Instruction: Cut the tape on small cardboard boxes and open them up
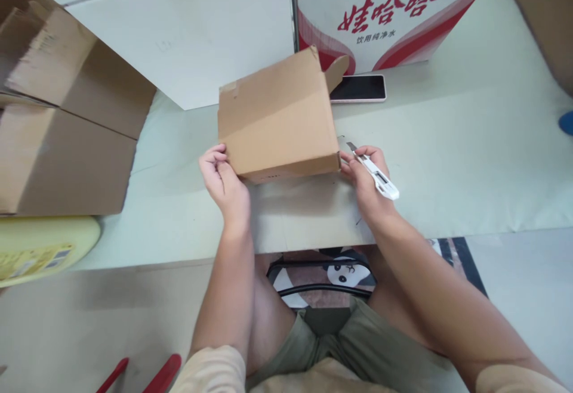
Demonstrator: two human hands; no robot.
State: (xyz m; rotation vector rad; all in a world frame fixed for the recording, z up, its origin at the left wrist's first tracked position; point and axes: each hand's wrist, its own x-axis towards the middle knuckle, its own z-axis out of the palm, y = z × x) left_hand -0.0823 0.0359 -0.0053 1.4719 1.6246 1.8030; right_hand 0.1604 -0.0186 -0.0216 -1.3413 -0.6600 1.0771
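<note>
Far L: brown ctns (85, 172), labelled yellow item (49, 235), then white ctn (188, 35). L hand (226, 181) grips brown box (277, 118) at near-L corner, over tbl (456, 160); box part-blocks phone (360, 89). R hand (364, 185), at box's near-R corner, holds cutter (382, 184); red/white ctn (403, 32) behind.

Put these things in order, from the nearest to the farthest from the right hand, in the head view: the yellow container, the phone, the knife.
From the right hand:
1. Knife: held in this hand.
2. Phone: beyond the hand, its left end hidden by the cardboard box.
3. Yellow container: far to the left, at the picture's edge.
</note>
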